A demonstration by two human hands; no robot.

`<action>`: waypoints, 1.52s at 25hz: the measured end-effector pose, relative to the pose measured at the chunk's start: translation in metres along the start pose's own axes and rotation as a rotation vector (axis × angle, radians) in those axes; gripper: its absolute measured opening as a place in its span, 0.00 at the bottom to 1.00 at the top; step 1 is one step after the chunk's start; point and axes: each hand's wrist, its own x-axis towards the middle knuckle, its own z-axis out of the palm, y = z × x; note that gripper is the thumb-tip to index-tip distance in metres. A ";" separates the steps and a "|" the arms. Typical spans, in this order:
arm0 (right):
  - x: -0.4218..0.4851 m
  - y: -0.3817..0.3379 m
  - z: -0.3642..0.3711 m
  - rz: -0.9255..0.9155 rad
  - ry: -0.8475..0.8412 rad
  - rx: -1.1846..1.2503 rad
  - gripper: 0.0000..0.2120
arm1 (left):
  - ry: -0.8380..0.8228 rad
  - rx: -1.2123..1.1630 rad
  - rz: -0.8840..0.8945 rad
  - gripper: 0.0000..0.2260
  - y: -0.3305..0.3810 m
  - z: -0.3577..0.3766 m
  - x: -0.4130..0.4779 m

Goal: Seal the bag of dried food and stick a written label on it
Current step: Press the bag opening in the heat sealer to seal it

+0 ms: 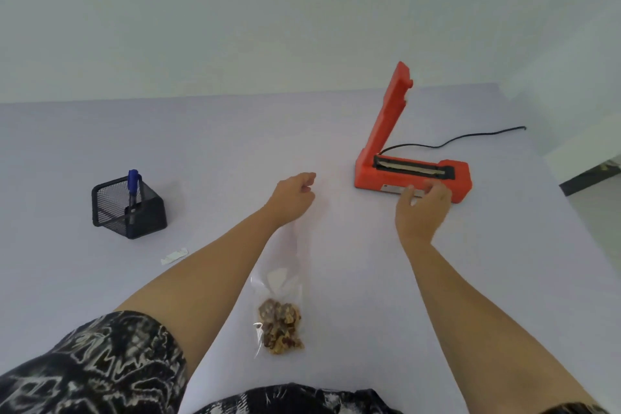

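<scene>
While the clear, crinkly plastic bag of brown dried food (280, 319) lies near the table's (235, 144) front edge, its unsealed mouth should lie flat across the open orange heat sealer (411, 175) toward the right edge. The left hand (294, 195) is loosely curled, seemingly pinching the bag's top; the right hand (423, 208), fingers spread, touches the sealer's smooth base.

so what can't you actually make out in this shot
Head view only:
- Open end of the clear plastic bag of dried food: hidden under the left hand and wrist, so a grip can't be confirmed.
- Right hand: motion-blurred against the orange heat sealer; contact unclear.
- Small white label strip: too small to read.
- Blue pen: lower part veiled by the black mesh holder.
- Black power cord: far end runs off the table edge.
</scene>
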 end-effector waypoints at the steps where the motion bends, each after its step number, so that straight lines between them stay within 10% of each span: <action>1: 0.017 0.007 -0.007 0.068 0.003 -0.073 0.20 | -0.033 0.000 -0.017 0.22 0.012 0.006 0.008; 5: 0.078 0.056 -0.033 0.303 -0.296 -0.235 0.38 | -0.168 0.010 -0.102 0.27 0.052 0.035 0.036; 9: 0.092 0.069 -0.042 0.314 -0.521 -0.089 0.30 | -0.267 -0.004 -0.130 0.32 0.070 0.051 0.053; 28: -0.035 0.081 -0.113 0.242 -0.439 -0.064 0.36 | -0.189 0.023 0.026 0.30 0.038 0.061 0.014; 32: -0.063 0.054 -0.106 0.066 -0.283 -0.043 0.24 | 0.177 -0.071 0.019 0.22 0.016 0.047 -0.012; 38: -0.130 0.016 -0.046 0.172 -0.877 0.137 0.13 | 0.425 0.084 -0.324 0.18 -0.081 0.019 -0.074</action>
